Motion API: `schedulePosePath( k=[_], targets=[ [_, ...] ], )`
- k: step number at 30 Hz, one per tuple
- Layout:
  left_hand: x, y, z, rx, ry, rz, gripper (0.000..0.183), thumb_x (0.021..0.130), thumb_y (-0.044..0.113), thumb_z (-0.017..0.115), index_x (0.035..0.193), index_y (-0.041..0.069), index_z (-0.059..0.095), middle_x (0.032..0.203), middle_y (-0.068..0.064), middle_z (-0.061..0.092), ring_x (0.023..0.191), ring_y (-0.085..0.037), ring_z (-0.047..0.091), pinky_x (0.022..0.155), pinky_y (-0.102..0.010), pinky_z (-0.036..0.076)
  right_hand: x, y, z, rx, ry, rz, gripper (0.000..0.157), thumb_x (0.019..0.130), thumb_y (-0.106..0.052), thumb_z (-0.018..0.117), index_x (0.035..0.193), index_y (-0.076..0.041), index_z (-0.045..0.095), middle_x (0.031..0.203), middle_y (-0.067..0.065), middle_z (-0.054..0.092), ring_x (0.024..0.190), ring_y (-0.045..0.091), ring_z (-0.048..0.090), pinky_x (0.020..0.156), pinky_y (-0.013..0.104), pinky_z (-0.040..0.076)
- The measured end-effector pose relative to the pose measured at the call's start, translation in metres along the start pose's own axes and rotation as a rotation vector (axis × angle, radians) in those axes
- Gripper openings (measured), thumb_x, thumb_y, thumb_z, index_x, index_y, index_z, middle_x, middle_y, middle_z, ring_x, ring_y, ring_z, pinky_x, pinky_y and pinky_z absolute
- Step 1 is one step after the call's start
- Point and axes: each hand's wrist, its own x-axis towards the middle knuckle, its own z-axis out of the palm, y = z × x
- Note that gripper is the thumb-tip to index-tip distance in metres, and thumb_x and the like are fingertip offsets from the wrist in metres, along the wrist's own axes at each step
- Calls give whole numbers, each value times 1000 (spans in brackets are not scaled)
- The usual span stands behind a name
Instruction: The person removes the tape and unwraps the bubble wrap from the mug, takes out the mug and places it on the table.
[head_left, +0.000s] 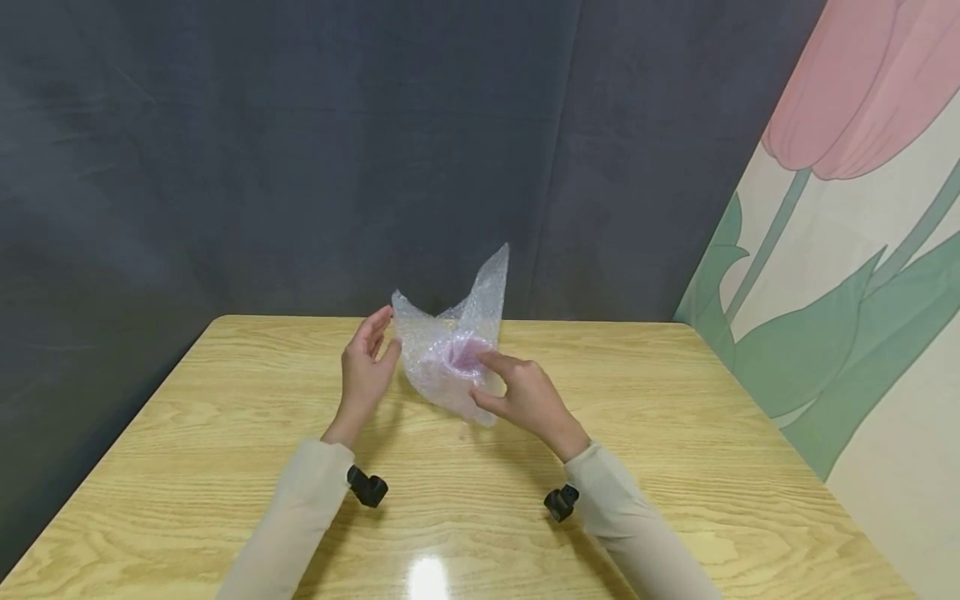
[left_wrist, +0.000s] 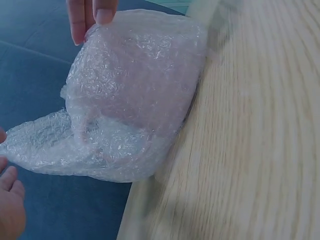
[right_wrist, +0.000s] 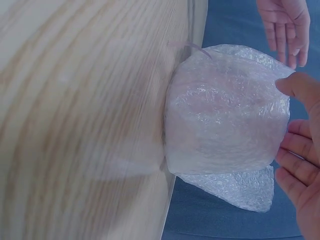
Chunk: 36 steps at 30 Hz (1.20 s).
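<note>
A pinkish object [head_left: 467, 354], rounded with an open top, stands wrapped in clear bubble wrap [head_left: 427, 367] near the far edge of the table. The wrap's loose ends stick up behind it and to its left. My right hand [head_left: 531, 400] pinches the wrap at the object's upper rim, thumb in front and fingers behind. To the left, my left hand [head_left: 365, 367] is held beside the wrap with its fingers extended. One wrap corner reaches its fingers; whether they touch is hard to tell. In the right wrist view, wrap covers the side of the pinkish object [right_wrist: 225, 115].
The wooden table [head_left: 225, 467] extends around the wrapped object. Behind it hangs a dark curtain [head_left: 300, 167]. At the right is a panel with painted tulips [head_left: 847, 275]. Each wrist carries a small black camera [head_left: 367, 487].
</note>
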Motion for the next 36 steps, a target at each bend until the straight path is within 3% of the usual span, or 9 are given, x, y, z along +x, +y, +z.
schedulePosePath(
  k=[5, 8, 15, 19, 27, 29, 31, 34, 36],
  targets=[
    [-3, 3, 0, 38, -22, 76, 46, 89, -7, 60, 134, -2, 54, 136, -16, 54, 129, -28, 47, 108, -32, 34, 0, -2, 0, -28, 3, -10, 39, 81, -16, 75, 113, 5, 68, 111, 18, 68, 98, 29, 67, 83, 37, 55],
    [-5, 7, 1, 31, -46, 76, 46, 88, -10, 61, 133, -5, 53, 137, -18, 52, 129, -30, 46, 108, -32, 34, 1, -3, -1, -30, 4, -13, 38, 80, -14, 74, 113, 4, 68, 111, 16, 68, 98, 28, 67, 82, 37, 55],
    [-16, 42, 3, 70, -111, 63, 45, 88, -12, 59, 132, -13, 48, 138, -26, 47, 129, -39, 43, 108, -43, 33, 1, -7, 0, -85, -16, -2, 37, 79, -13, 71, 112, 3, 68, 112, 15, 68, 100, 29, 67, 81, 39, 55],
    [-19, 45, 5, 71, -151, 64, 46, 88, -13, 58, 132, -14, 48, 138, -28, 46, 129, -39, 42, 107, -42, 33, 1, -8, 2, -121, -22, -12, 36, 79, -12, 69, 112, 3, 69, 112, 15, 68, 98, 28, 67, 77, 38, 57],
    [-24, 40, 13, 32, -221, 63, 48, 86, -16, 60, 132, -14, 48, 137, -27, 48, 128, -39, 44, 97, -22, 43, 2, -9, 7, -160, 10, -40, 31, 78, -7, 66, 108, 2, 70, 105, 15, 70, 78, 21, 67, 61, 32, 56],
    [-25, 38, 14, 25, -231, 50, 48, 86, -16, 60, 132, -14, 48, 137, -27, 48, 128, -39, 44, 78, -13, 47, 2, -9, 9, -174, 26, -47, 29, 78, -6, 65, 105, 1, 70, 98, 12, 71, 68, 16, 62, 56, 30, 54],
    [-25, 32, 16, 20, -241, 36, 48, 86, -15, 60, 133, -13, 48, 137, -26, 48, 128, -38, 44, 57, -12, 41, 2, -9, 10, -188, 34, -51, 26, 78, -6, 65, 103, 0, 70, 90, 8, 70, 61, 12, 54, 51, 28, 50],
    [-25, 14, 18, 11, -258, 17, 51, 86, -12, 62, 135, -10, 48, 139, -23, 47, 129, -35, 44, 61, -11, 44, 2, -10, 10, -213, 44, -63, 21, 79, -5, 65, 98, -1, 70, 79, 3, 65, 57, 10, 51, 47, 25, 47],
    [-25, 2, 20, 19, -272, -2, 52, 86, -8, 65, 136, -8, 48, 140, -22, 47, 130, -33, 44, 83, -15, 48, 2, -10, 10, -234, 41, -70, 19, 79, -5, 65, 97, -1, 70, 76, 3, 63, 56, 9, 50, 46, 24, 46]
  ],
)
